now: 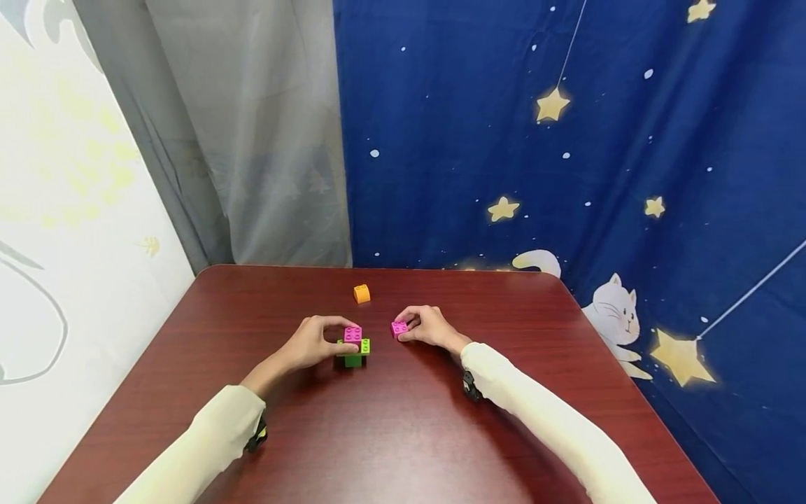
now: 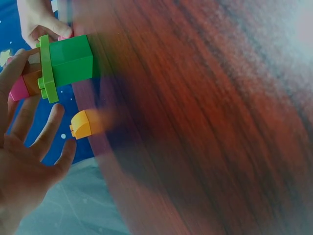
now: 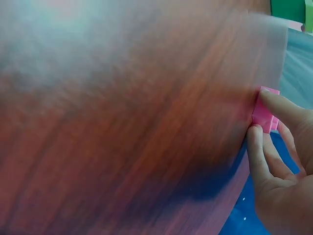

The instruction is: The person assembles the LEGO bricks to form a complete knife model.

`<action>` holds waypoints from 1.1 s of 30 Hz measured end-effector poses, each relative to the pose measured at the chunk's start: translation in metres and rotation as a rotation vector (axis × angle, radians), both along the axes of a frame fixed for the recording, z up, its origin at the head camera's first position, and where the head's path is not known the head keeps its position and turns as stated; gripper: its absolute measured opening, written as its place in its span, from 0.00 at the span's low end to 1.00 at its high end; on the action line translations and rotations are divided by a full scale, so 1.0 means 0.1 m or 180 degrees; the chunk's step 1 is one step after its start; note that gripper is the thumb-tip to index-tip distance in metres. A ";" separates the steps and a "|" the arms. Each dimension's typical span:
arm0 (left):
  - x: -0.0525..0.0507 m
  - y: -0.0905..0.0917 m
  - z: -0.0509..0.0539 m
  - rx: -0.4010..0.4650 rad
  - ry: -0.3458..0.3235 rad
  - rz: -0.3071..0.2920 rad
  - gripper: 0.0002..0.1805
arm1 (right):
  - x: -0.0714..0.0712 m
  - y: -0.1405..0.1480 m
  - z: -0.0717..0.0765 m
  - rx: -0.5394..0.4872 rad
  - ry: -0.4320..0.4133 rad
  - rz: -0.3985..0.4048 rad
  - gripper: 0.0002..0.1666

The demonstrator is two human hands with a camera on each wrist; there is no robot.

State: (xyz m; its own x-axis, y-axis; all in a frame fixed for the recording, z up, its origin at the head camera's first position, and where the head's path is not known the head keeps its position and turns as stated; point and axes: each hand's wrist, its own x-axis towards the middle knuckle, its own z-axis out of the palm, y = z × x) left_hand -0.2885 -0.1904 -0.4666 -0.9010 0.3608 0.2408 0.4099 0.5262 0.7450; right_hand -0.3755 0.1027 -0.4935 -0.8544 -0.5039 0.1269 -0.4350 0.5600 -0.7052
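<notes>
A stack of bricks stands on the table: a green brick at the bottom, a wider light-green piece over it, an orange-brown brick and a pink brick on top. My left hand pinches the stack's upper part between thumb and fingers; its other fingers are spread in the left wrist view. To the right, my right hand pinches a separate pink brick between thumb and fingers, at the table surface. The two hands are apart.
A yellow-orange brick with a rounded top lies beyond the stack, toward the far edge of the dark red table. Behind the table hang a grey curtain and a blue curtain with stars.
</notes>
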 end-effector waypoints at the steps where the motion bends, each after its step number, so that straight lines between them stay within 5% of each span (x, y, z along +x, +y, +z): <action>1: 0.00 0.00 0.00 -0.0010 0.0005 0.0010 0.19 | 0.02 0.00 0.00 0.0014 -0.0007 0.0013 0.21; 17: 0.00 -0.01 -0.03 -0.0073 0.0037 0.0074 0.20 | 0.23 -0.04 0.07 -0.0102 0.0285 0.0215 0.20; 33: -0.02 0.01 -0.03 -0.0133 0.0118 0.0138 0.20 | 0.35 -0.25 0.49 -0.0685 0.0355 0.0391 0.22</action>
State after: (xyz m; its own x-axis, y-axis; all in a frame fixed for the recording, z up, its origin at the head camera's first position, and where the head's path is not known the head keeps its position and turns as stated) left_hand -0.2905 -0.1896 -0.4698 -0.9068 0.3319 0.2598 0.4127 0.5744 0.7069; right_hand -0.3408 0.0781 -0.4440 -0.7632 -0.5543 0.3321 -0.5720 0.3405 -0.7462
